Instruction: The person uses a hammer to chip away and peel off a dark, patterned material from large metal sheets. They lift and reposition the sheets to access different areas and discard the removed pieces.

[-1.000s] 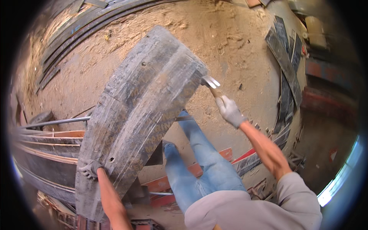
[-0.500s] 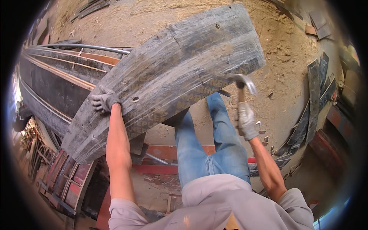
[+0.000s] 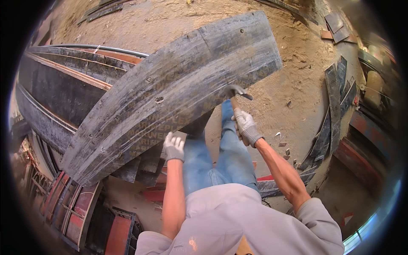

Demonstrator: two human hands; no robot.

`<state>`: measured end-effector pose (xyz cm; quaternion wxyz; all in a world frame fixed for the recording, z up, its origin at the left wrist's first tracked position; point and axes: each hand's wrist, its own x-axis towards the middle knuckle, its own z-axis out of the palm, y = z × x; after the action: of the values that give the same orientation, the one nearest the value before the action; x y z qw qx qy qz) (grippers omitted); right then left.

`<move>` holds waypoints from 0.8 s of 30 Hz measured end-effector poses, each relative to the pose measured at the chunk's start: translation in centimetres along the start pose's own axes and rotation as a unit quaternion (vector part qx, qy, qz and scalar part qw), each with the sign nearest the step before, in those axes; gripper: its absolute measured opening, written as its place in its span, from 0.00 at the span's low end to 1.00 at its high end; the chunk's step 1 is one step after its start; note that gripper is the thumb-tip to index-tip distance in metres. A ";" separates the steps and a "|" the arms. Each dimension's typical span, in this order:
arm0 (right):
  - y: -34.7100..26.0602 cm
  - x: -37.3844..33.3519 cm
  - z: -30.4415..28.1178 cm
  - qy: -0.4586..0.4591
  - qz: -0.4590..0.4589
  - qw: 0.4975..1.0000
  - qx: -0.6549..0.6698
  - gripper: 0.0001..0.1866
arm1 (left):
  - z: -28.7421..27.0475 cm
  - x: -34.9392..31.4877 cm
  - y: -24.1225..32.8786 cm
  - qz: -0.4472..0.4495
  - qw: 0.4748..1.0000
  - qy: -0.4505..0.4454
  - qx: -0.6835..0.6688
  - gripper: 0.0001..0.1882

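Observation:
A large, worn grey-black plywood panel [image 3: 187, 76] with small holes slants across the view, its right end farther away. My right hand [image 3: 246, 127], in a grey-white knit glove, is closed round the wooden handle of a claw hammer [image 3: 236, 91]. The hammer's metal head is beside the panel's near edge; I cannot tell whether they touch. My left hand [image 3: 174, 147], gloved too, is by that same edge, left of my legs. Its fingers stretch forward, slightly blurred, with nothing visible in them.
Long dark boards and panels [image 3: 59, 85] stand stacked at the left. Dark strips [image 3: 333, 106] lie on the sandy ground at the right, with reddish panels [image 3: 361, 157] beyond. A red-topped piece [image 3: 119, 236] is at the lower left. Small scraps [image 3: 282, 144] litter the ground.
My left hand has come off the panel's upper surface and moved right and nearer to me. My right hand and the hammer have shifted left.

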<state>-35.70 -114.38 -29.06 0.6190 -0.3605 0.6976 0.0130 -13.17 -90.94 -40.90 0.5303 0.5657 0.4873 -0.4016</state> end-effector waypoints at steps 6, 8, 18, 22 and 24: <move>4.9 -0.8 2.9 0.062 -0.091 0.990 0.091 0.24 | 4.6 2.6 -0.6 -0.095 0.972 -0.004 -0.216 0.20; 6.7 -0.8 4.1 0.050 -0.102 0.993 0.004 0.23 | 5.0 2.0 -0.3 -0.113 0.964 0.017 -0.239 0.17; 9.5 -2.7 7.2 0.105 -0.068 0.969 0.212 0.23 | 6.0 -1.9 1.2 -0.110 0.974 0.025 -0.196 0.19; 10.1 -2.1 7.5 0.166 -0.076 0.955 0.233 0.24 | 5.6 -2.8 1.3 -0.106 0.974 0.005 -0.199 0.18; 10.4 -1.8 7.5 0.155 -0.079 0.982 0.072 0.26 | 5.6 -3.2 1.4 -0.108 0.973 0.018 -0.202 0.18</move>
<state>-34.70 -102.30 -33.67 0.5268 -0.3666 0.7534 -0.1429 -12.10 -96.80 -38.19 0.5785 0.3979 0.6259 -0.3395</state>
